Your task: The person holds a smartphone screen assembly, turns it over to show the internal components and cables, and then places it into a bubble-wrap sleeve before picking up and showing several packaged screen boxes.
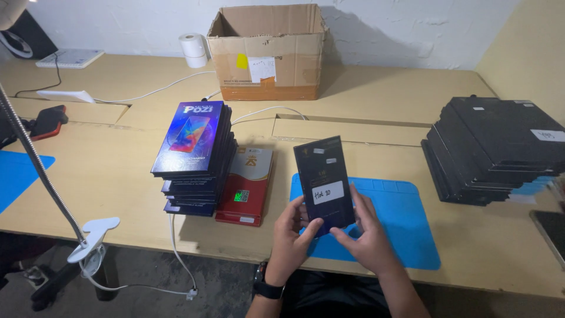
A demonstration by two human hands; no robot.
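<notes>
Head view: one frame, looking down at a wooden desk (pixel 118 171) and both hands.
Held item: flat dark box (pixel 324 182) with a white handwritten sticker, raised and tilted above the near edge of a blue mat (pixel 406 224).
Left hand (pixel 289 238): closed around the box's lower left corner, thumb laid across the front face; a dark watch sits on the wrist.
Right hand (pixel 366 232): closed on the lower right edge, fingers behind, thumb in front.
Box position: about 6 o'clock on the desk, above the mat, touching nothing but the hands.
At 9 o'clock of the box: red flat box (pixel 247 188), lying just beside a stack of dark boxes (pixel 197 159) with a colourful cover on top.
At 3 o'clock: second stack of black boxes (pixel 497 150), fanned and leaning, well apart from the hands.
At 12 o'clock: open cardboard carton (pixel 268 53) against the wall, paper roll (pixel 193 50) beside it.
At 10 o'clock: white cable (pixel 159 89) crossing the desk.
Risk, slip: only the lower end is gripped; the smooth box could tip forward and drop onto the mat.
Risk, stack: the fanned right stack could slide if knocked by an elbow.
Risk, cable: a snag could drag the left stack.
</notes>
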